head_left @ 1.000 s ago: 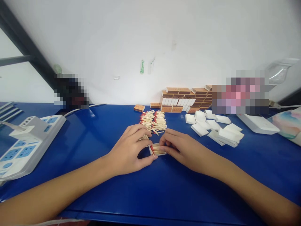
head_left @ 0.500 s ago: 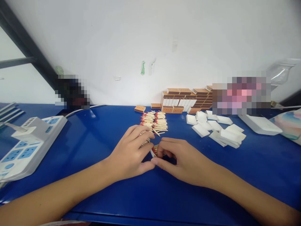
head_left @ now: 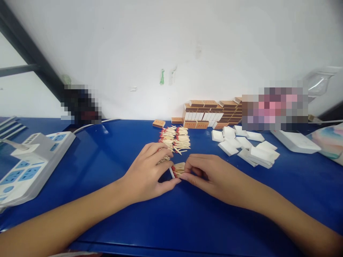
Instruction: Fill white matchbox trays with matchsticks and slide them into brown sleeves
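Note:
A white matchbox tray [head_left: 172,172] lies between my hands on the blue table, with red-tipped matches [head_left: 179,169] in it. My left hand [head_left: 151,173] curls round the tray's left side, thumb at its near edge. At the tray's right end, my right hand [head_left: 207,173] has thumb and fingers closed on it; its fingertips are partly hidden. Just beyond my hands lies a heap of loose matches [head_left: 175,137], partly covered by my left fingers.
Several white trays [head_left: 235,142] lie to the right. Matchboxes [head_left: 203,114] are stacked against the wall, with a single matchbox [head_left: 159,123] to their left. A power strip [head_left: 34,167] stands at the left, and a white box [head_left: 294,142] at the right.
My right hand has shifted right, from over the tray to its right end, uncovering the matches inside. My left hand has hardly moved; its thumb reaches slightly further right.

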Available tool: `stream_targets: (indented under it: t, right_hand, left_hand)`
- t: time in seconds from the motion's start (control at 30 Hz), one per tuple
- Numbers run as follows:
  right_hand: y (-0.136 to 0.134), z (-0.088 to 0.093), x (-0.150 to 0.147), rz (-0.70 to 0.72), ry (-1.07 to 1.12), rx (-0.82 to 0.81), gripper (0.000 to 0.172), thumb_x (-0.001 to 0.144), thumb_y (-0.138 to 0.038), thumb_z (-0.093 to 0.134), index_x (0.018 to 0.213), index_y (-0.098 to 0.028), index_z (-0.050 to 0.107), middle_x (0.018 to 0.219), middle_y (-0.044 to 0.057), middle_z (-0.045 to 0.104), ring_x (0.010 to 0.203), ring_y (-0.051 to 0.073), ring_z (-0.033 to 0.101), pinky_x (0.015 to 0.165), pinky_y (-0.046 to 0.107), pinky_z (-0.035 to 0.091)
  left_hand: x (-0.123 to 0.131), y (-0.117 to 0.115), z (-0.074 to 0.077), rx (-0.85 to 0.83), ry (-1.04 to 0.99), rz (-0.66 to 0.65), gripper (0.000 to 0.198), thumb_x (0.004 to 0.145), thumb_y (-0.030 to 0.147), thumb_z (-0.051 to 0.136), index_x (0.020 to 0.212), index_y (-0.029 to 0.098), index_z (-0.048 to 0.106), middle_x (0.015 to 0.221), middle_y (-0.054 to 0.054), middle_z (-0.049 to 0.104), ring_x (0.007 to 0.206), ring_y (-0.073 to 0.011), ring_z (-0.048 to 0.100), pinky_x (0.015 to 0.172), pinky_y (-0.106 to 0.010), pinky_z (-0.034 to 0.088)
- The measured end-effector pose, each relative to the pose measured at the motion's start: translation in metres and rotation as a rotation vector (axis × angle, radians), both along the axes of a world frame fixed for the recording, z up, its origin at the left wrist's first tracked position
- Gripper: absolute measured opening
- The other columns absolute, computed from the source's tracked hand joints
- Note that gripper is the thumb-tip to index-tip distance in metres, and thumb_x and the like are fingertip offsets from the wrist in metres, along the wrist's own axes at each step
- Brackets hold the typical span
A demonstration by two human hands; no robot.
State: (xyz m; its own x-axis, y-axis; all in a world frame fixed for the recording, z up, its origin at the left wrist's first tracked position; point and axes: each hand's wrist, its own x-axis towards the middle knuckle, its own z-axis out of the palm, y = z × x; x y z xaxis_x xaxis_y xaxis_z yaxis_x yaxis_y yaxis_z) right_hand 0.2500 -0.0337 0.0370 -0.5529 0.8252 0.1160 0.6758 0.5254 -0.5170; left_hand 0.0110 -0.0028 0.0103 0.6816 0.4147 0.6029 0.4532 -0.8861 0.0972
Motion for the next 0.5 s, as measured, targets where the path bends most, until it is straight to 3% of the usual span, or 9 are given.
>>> stream_targets:
  t: [0.3,0.5]
  right_hand:
    - [0.006,0.006,0.011,-0.008,0.040,-0.018,0.022,0.103,-0.034,0.060,0.086,-0.022,0.065,0.072,-0.002,0.059,0.061,0.013,0.049,0.058,0.027,0.036]
    - [0.018,0.000,0.020,-0.002,0.048,-0.063,0.025,0.103,-0.038,0.061,0.086,-0.021,0.067,0.067,-0.004,0.051,0.058,0.012,0.045,0.056,0.026,0.033]
  left_hand:
    - [-0.001,0.002,-0.002,-0.046,0.001,0.006,0.024,0.092,0.041,0.075,0.100,0.018,0.074,0.116,-0.011,0.073,0.122,-0.0312,0.062,0.104,-0.049,0.051]
    - [-0.002,0.002,-0.003,-0.078,0.017,0.014,0.026,0.091,0.040,0.077,0.102,0.017,0.075,0.120,-0.011,0.072,0.124,-0.0311,0.061,0.106,-0.051,0.050]
